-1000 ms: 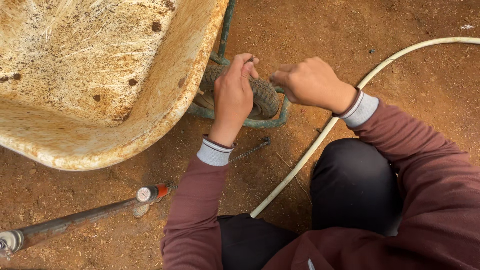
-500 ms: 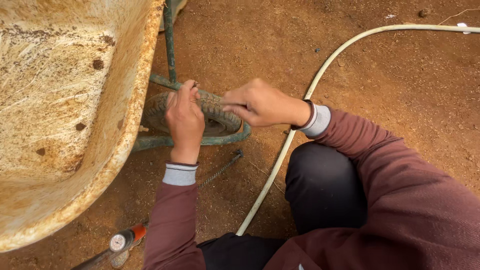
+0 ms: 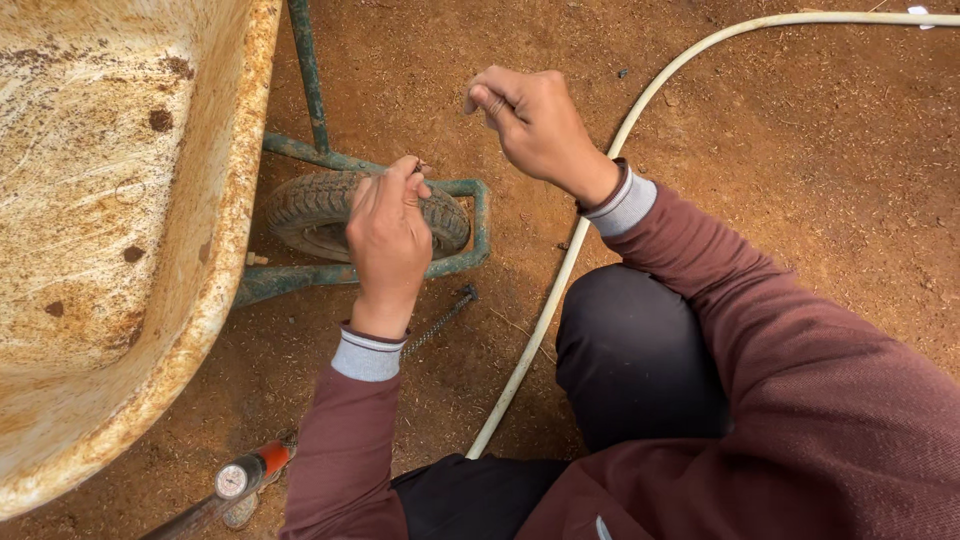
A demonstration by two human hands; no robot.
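Down on the red dirt, the left hand [image 3: 388, 240] rests on the wheelbarrow tyre [image 3: 320, 212], fingertips pinched at its top, apparently on the valve. Right hand [image 3: 535, 125] is lifted clear, thumb and forefinger nipped together; on what, too small to tell. Green frame [image 3: 478, 225] cradles the tyre; white hose [image 3: 600, 190] runs alongside; pump gauge [image 3: 232, 481] lies near.

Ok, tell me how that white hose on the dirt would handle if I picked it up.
The white hose lies in one long, gentle curve across the ground, so it is probably bendy but springy, not limp. It looks thin, so likely light. Lifted at one spot, its ends would probably drag.
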